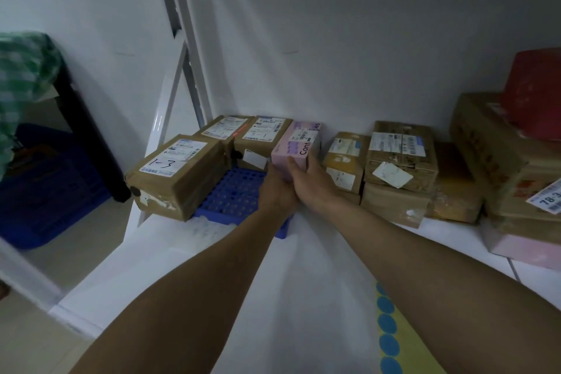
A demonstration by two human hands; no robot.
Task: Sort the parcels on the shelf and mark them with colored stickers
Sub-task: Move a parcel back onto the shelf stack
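Head camera looks down along both bare forearms to a white shelf [303,297]. Nearest, at the right side, a yellow sticker sheet [403,352] lies flat on the shelf with a column of round blue stickers on it; the right forearm covers one part of it.

Farther in, the two hands meet at the near end of a pink box [299,146]. The left hand [274,188] grips the left side of this end with curled fingers. The right hand [309,179] grips the right side, with its thumb laid across the near face. The pink box points away from the person and carries a white label on top. I cannot tell if it rests down or is a little lifted.

Under and left of the hands is a blue tray [233,194] with a grid of holes. On its left part stands a brown parcel [179,176] with "1-3" written on its label. Two more taped parcels [264,136] stand at the far edge of the tray, just beside the pink box on its left.

To the right of the pink box, brown cartons [400,155] are stacked in two layers against the wall. At the far right is a large carton [498,155] with a red box [534,94] on top.

Left of the shelf, on the floor, is a blue crate [45,191].
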